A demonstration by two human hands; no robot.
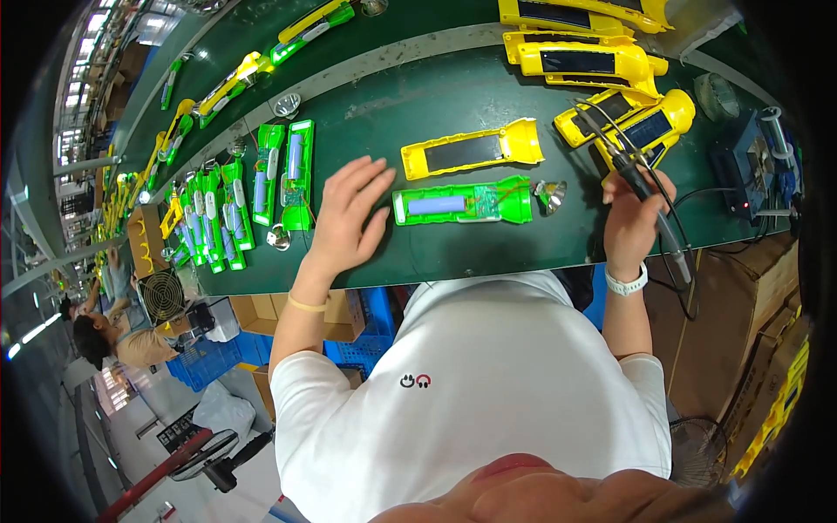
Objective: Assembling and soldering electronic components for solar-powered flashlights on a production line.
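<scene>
My right hand (pixel 641 213) is wrapped round the black handle of a soldering iron (pixel 635 177), whose metal end points up and left over yellow housings. Flat on the green bench, my left hand (pixel 350 216) has its fingers spread and holds nothing. Just right of its fingertips lies an opened green flashlight half (pixel 510 202) with a purple battery cell (pixel 438 206) and a small circuit board inside. A silver reflector (pixel 550 197) sits at its right end. Behind it rests a yellow housing half (pixel 521 142) with a dark panel.
More green halves (pixel 299 166) with cells stand grouped at the left. Yellow housings (pixel 575 63) are piled at the back right. A soldering station (pixel 741 166) and a solder spool (pixel 776 131) occupy the right end. Behind a raised strip, flashlight parts (pixel 228 90) form a line.
</scene>
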